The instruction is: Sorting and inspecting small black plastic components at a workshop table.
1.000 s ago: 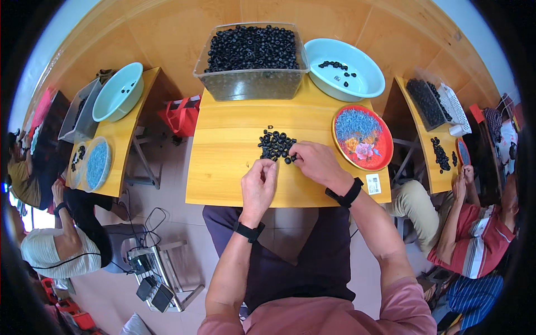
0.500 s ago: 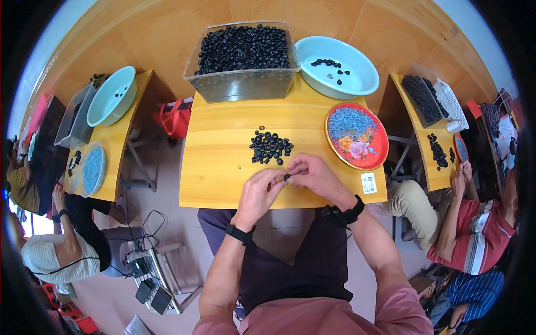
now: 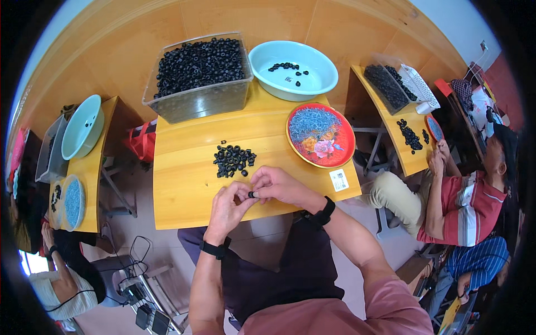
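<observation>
Fingertips of my left hand [image 3: 226, 209] and right hand [image 3: 279, 186] pinch one small black ring [image 3: 251, 194] between them, the loose pile [image 3: 233, 160] lying just beyond on the surface [image 3: 184, 184].

Yellow wooden table [image 3: 184, 184] carries clear bin [image 3: 198, 84], blue basin [image 3: 293, 70], red plate [image 3: 321, 135], black ring pile [image 3: 233, 160].

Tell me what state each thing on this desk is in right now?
Clear bin: nearly full of black rings.
Teal basin: few rings inside.
Red plate: covered with small bluish pieces.
Ring pile: loose on table.
Left hand and right hand: together pinching one black ring.
</observation>
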Motion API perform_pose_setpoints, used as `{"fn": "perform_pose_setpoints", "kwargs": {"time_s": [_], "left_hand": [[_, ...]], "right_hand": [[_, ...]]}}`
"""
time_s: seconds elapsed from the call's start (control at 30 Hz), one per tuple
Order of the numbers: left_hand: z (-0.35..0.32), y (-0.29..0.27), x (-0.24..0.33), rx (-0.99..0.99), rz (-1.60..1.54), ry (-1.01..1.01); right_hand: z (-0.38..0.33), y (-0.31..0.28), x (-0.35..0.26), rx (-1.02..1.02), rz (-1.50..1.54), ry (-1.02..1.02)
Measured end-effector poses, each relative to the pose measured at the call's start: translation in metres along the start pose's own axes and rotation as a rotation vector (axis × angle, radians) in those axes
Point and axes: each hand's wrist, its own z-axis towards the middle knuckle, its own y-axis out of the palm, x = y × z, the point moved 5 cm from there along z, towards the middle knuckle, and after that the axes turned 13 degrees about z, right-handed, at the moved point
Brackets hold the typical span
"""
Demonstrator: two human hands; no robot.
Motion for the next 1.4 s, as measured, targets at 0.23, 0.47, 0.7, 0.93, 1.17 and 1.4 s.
{"fn": "perform_pose_setpoints", "kwargs": {"time_s": [0.23, 0.47, 0.7, 0.93, 1.17, 1.4], "left_hand": [[0.003, -0.002, 0.014, 0.023, 0.005, 0.066], [0.001, -0.003, 0.010, 0.016, 0.123, 0.076], [-0.003, -0.007, 0.007, 0.068, 0.140, 0.096], [-0.003, 0.000, -0.003, 0.100, 0.076, 0.059], [-0.007, -0.007, -0.001, 0.110, 0.021, -0.001], [-0.003, -0.008, 0.004, 0.109, 0.019, -0.025]], "right_hand": [[0.003, -0.003, 0.005, -0.012, -0.043, -0.035], [0.001, 0.001, 0.008, 0.011, -0.060, -0.098], [0.010, 0.012, 0.018, 0.122, -0.079, -0.340], [0.000, 0.014, 0.003, 0.331, -0.373, -0.355], [-0.041, -0.021, -0.074, 0.604, -0.864, -0.624], [-0.053, -0.127, -0.102, 0.782, -1.241, -0.258]]}}
